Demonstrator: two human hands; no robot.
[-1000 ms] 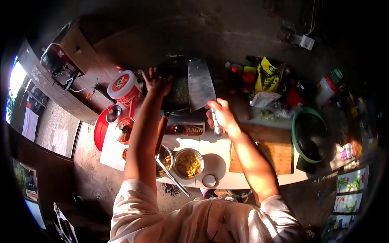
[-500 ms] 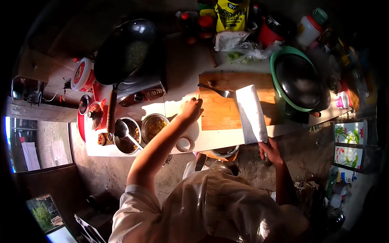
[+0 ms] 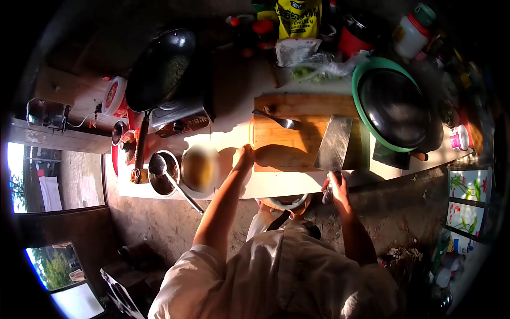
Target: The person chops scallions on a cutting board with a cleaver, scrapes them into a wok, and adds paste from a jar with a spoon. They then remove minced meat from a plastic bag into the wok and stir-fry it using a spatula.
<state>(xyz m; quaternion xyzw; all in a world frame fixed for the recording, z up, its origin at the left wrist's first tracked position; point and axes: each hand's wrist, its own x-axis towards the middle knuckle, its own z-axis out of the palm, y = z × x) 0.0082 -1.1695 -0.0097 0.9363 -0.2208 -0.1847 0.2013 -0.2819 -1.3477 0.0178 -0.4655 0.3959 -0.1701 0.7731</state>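
Note:
A metal cleaver (image 3: 335, 144) is gripped by its handle in my right hand (image 3: 338, 190). Its broad grey blade lies over the right part of the wooden cutting board (image 3: 289, 159). My left hand (image 3: 244, 156) is closed at the board's left edge, fingers pressed together; whatever they hold, if anything, is too small to make out. A metal utensil with a dark handle (image 3: 276, 119) rests on the upper part of the board. Left of my left forearm, a bowl (image 3: 199, 169) of yellowish food looks blurred. Beside it stands a metal pot (image 3: 173, 187) with a ladle (image 3: 179, 183) in it.
A black wok (image 3: 159, 69) sits on a stove (image 3: 183, 125) at the back left. Right of the board is a green basin (image 3: 357, 95) with a dark round thing inside. Behind stand a yellow seasoning bag (image 3: 299, 20), bagged greens (image 3: 313, 72) and several jars.
My left hand has come lower, closer to my body, along the board's left edge. My right hand has moved left, and the cleaver blade has turned, now leaning right at its top.

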